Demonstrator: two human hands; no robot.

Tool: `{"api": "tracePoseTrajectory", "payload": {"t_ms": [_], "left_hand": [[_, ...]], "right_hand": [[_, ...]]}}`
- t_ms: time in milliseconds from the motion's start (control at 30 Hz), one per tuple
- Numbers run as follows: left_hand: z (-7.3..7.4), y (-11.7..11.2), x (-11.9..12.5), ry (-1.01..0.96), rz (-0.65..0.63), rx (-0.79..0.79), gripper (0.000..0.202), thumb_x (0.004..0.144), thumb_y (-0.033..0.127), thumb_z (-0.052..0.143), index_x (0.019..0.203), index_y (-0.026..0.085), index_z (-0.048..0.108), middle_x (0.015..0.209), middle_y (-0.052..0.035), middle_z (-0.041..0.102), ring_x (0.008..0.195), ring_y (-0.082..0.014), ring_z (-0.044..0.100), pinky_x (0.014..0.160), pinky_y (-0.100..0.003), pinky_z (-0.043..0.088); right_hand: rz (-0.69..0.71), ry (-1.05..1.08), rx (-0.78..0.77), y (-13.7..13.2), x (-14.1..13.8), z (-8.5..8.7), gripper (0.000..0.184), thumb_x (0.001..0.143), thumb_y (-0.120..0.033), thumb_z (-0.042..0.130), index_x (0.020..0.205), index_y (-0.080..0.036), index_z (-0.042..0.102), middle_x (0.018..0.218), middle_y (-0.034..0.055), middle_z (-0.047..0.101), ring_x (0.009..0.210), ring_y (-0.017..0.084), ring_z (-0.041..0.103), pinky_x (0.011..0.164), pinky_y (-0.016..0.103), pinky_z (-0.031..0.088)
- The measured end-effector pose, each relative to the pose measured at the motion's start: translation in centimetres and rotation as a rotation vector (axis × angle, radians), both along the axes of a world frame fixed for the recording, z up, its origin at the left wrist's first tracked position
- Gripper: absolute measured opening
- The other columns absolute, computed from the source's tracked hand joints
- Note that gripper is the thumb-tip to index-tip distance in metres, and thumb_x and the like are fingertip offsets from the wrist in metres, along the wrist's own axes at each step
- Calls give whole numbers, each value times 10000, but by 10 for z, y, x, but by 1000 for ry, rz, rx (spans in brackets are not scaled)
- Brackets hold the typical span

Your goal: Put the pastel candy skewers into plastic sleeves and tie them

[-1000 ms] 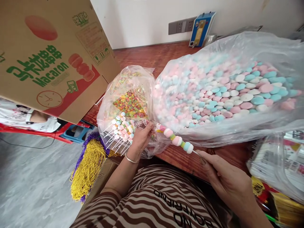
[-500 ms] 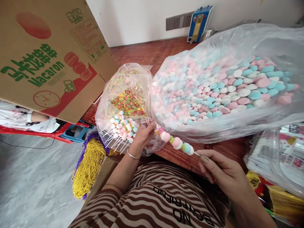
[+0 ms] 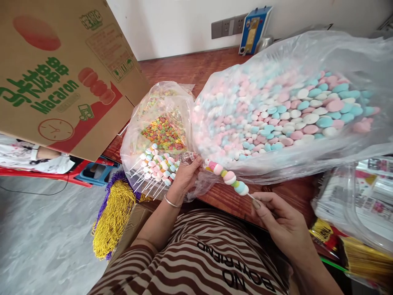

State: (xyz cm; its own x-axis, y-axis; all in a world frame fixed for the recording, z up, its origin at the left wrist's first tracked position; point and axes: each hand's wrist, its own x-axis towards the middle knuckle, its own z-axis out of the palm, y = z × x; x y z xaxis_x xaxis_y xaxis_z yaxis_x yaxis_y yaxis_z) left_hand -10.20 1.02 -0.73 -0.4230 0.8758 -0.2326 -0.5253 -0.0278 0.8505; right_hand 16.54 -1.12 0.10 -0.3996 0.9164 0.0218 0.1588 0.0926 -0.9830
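Note:
My right hand pinches the white stick of a marshmallow skewer. Pink, white and blue marshmallows alternate on it with small yellow-green pieces, and a pink-and-yellow piece tops its far end. That tip lies just right of my left hand, whose thumb and fingers close on a clear plastic wrapper with reddish print. Whether the tip is inside the wrapper's mouth I cannot tell. Beside my left wrist, several finished-looking marshmallow skewers lie piled on a plastic bag, sticks pointing to the lower left.
A clear bag of colourful candy rings stands behind the pile. To its right spreads a large bag of pastel marshmallows. A cardboard box rises at left, a blue device at back. Clear plastic packs lie at right.
The skewer's far end has risen a little and its stick end has shifted slightly up and left with my right hand. My left hand keeps hold of the wrapper.

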Motion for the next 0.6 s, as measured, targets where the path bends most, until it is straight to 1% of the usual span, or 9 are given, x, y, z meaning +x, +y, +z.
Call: {"api": "tracePoseTrajectory", "payload": {"t_ms": [100, 167, 200, 267, 333, 367, 433, 533, 600], "left_hand": [[0, -1, 1, 32, 17, 3, 449, 514, 424, 981, 735, 165, 689, 651, 49, 630, 595, -86, 540, 599, -230, 450], [0, -2, 2, 42, 24, 23, 434, 526, 417, 980, 749, 170, 701, 680, 40, 657, 633, -96, 573, 643, -235, 479], [-1, -2, 2, 48, 23, 32, 423, 534, 413, 979, 746, 172, 703, 683, 36, 663, 638, -100, 582, 652, -238, 488], [-2, -2, 1, 78, 28, 41, 403, 548, 410, 973, 724, 174, 698, 662, 33, 661, 621, -102, 582, 647, -239, 494], [-3, -2, 1, 118, 31, 42, 387, 557, 405, 967, 703, 174, 692, 639, 32, 653, 608, -106, 581, 647, -243, 497], [-2, -1, 1, 128, 28, 43, 380, 560, 397, 964, 704, 173, 694, 645, 28, 658, 619, -111, 591, 663, -249, 504], [2, -1, 2, 100, 14, 44, 365, 563, 368, 960, 734, 164, 711, 707, 7, 692, 682, -130, 635, 723, -265, 524], [16, 0, 9, -80, -23, 40, 312, 598, 269, 927, 810, 152, 730, 889, -38, 741, 823, -166, 700, 822, -302, 554], [27, 1, 17, -243, -34, 58, 230, 650, 174, 872, 813, 160, 711, 928, -29, 727, 824, -144, 699, 852, -304, 568]], "right_hand": [[-58, -78, 229, 0, -3, 2, 94, 956, -263, 635, 1010, -238, 707, 806, -4, 716, 665, 121, 654, 606, 194, 504], [-82, -117, 306, 0, -4, 5, 93, 947, -246, 633, 995, -236, 712, 841, 1, 736, 671, 124, 662, 615, 199, 506], [-76, -127, 304, 0, -4, 7, 94, 953, -255, 625, 986, -233, 711, 809, -4, 725, 642, 122, 647, 595, 202, 495], [-31, -124, 210, -1, -4, 10, 141, 983, -308, 588, 947, -223, 695, 666, -27, 640, 543, 115, 568, 518, 210, 442], [35, -91, 44, -3, -5, 13, 248, 1013, -384, 542, 883, -212, 663, 556, -52, 506, 473, 109, 457, 453, 222, 361], [61, -65, -40, -4, -6, 13, 296, 1021, -420, 525, 852, -208, 645, 537, -58, 454, 463, 106, 412, 440, 226, 326], [85, -9, -174, -6, -8, 10, 354, 1020, -477, 520, 823, -200, 620, 552, -59, 414, 481, 101, 365, 443, 230, 289], [80, 69, -278, -8, -13, 3, 374, 993, -529, 561, 831, -194, 608, 589, -59, 395, 511, 96, 332, 453, 226, 259], [58, 99, -312, -9, -17, -1, 374, 974, -546, 588, 844, -195, 605, 599, -62, 389, 513, 93, 319, 451, 224, 245]]}}
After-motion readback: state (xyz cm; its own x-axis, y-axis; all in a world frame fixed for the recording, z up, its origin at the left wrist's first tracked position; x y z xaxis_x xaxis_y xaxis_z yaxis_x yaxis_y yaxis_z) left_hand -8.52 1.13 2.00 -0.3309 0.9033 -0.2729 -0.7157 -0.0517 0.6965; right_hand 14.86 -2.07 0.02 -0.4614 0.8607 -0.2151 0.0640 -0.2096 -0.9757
